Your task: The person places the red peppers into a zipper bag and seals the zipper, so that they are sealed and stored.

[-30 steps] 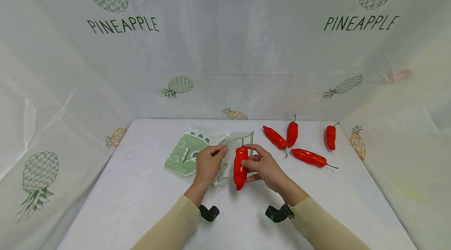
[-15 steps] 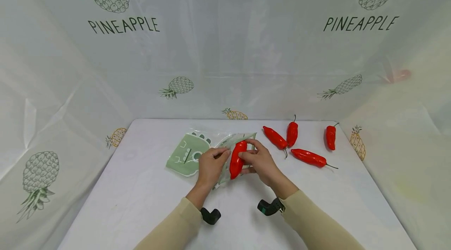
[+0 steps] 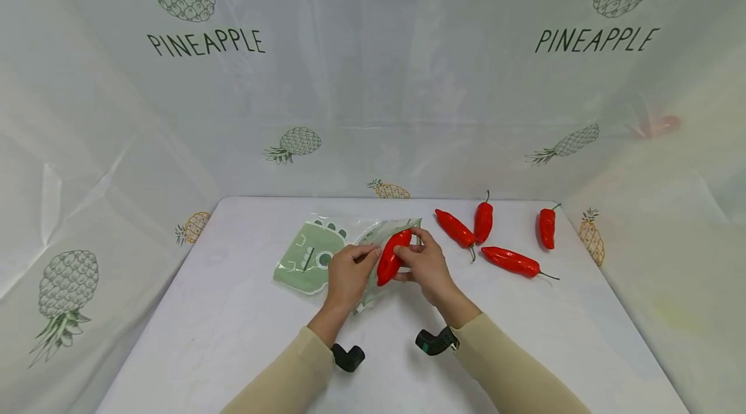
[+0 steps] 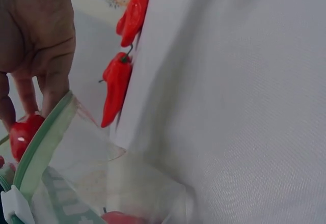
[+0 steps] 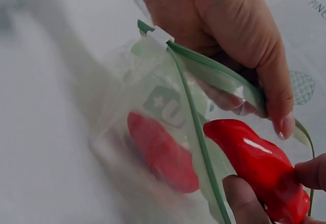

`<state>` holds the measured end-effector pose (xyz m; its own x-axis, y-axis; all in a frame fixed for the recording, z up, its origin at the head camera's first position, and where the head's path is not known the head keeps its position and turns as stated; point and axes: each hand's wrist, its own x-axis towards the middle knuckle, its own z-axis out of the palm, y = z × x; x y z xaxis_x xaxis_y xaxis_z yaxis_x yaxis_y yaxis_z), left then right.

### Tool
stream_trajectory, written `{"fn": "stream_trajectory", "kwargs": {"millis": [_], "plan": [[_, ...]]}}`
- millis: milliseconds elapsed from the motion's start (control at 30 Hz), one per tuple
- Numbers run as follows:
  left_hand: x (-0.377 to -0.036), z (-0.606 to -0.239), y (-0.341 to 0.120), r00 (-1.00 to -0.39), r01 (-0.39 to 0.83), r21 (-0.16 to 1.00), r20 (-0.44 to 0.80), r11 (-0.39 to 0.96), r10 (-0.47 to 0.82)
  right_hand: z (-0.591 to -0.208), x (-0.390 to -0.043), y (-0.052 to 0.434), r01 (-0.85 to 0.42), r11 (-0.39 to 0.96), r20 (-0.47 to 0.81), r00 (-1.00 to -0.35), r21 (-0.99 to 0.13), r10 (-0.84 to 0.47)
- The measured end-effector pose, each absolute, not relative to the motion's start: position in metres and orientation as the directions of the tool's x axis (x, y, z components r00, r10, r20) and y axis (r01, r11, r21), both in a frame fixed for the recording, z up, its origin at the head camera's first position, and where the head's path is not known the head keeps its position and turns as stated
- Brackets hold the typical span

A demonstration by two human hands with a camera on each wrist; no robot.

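My left hand (image 3: 348, 275) pinches the rim of a clear zip bag (image 3: 303, 265) with a green print. Green zipper edges stand apart at the bag's mouth, and a white slider (image 5: 159, 35) sits near one end. My right hand (image 3: 428, 271) grips a glossy red pepper (image 3: 389, 264) between thumb and fingers. In the right wrist view the held pepper (image 5: 254, 158) is at the mouth, its tip pointing in between the green edges. Another red pepper (image 5: 160, 155) shows through the bag's film. In the left wrist view the zipper edge partly covers the held pepper (image 4: 23, 135).
Several red peppers lie on the white table (image 3: 204, 336), right of the hands: one pepper (image 3: 456, 229) and another pepper (image 3: 484, 221) close together, a third pepper (image 3: 511, 262) in front. One pepper (image 3: 548, 227) lies near the right edge. A pineapple-printed sheet (image 3: 373, 77) hangs behind.
My right hand has brought the pepper left and up toward the bag's mouth, and the pepper has tilted. My left hand stays almost in place on the rim.
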<state>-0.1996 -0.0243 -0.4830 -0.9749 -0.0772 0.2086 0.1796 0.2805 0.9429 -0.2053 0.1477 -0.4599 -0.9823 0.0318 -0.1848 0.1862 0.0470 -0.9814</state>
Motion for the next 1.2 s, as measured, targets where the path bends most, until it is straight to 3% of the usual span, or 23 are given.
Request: {"fn": "stream_trajectory", "kwargs": {"millis": [300,667,933,1067,1200], "plan": [[-0.199,-0.479,-0.022,-0.976,0.171,0.937,0.204,0.304,-0.077,-0.469,-0.203,0.139,0.062,0.427,-0.043,-0.998,-0.902,0.054],[-0.198,-0.477,-0.019,-0.969,0.204,0.946,0.232,0.254,-0.088,-0.47,-0.205,0.126,0.029,0.401,-0.038,-0.999,-0.915,-0.013],[-0.205,-0.478,-0.031,-0.93,0.264,0.917,0.323,0.298,-0.173,-0.48,-0.209,0.136,0.069,0.526,-0.065,-0.998,-0.848,0.026],[-0.205,-0.474,-0.034,-0.929,0.254,0.935,0.307,0.25,-0.206,-0.482,-0.211,0.137,0.067,0.572,-0.062,-0.998,-0.817,0.028],[-0.202,-0.47,-0.031,-0.944,0.223,0.941,0.273,0.253,-0.184,-0.482,-0.212,0.134,0.079,0.516,-0.093,-0.996,-0.853,-0.002]]}}
